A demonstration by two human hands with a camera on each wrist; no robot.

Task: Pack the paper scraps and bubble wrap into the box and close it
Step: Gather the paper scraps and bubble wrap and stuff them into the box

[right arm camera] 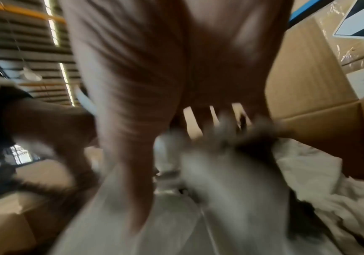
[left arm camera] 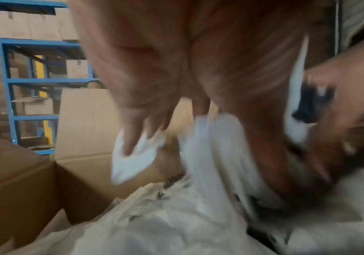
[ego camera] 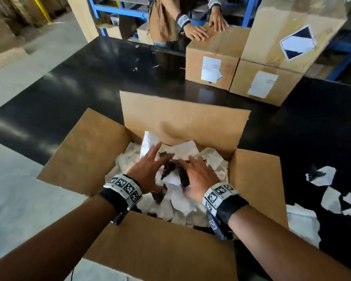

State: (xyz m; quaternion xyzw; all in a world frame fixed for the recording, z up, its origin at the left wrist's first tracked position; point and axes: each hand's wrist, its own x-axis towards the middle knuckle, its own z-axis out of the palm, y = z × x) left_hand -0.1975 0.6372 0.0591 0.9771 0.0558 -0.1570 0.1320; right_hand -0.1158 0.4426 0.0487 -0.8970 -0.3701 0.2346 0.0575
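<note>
An open cardboard box stands on the black table with all its flaps out. It is filled with white paper scraps, some dark shreds and crinkled whitish wrap. Both my hands are inside it, side by side over the pile. My left hand has straight, spread fingers touching white paper. My right hand lies flat on the scraps, fingers extended and blurred in the right wrist view. Neither hand holds anything.
More torn white scraps and a white sheet lie on the table to the right of the box. At the far side, another person rests both hands on a sealed carton, next to stacked cartons. Blue shelving stands behind.
</note>
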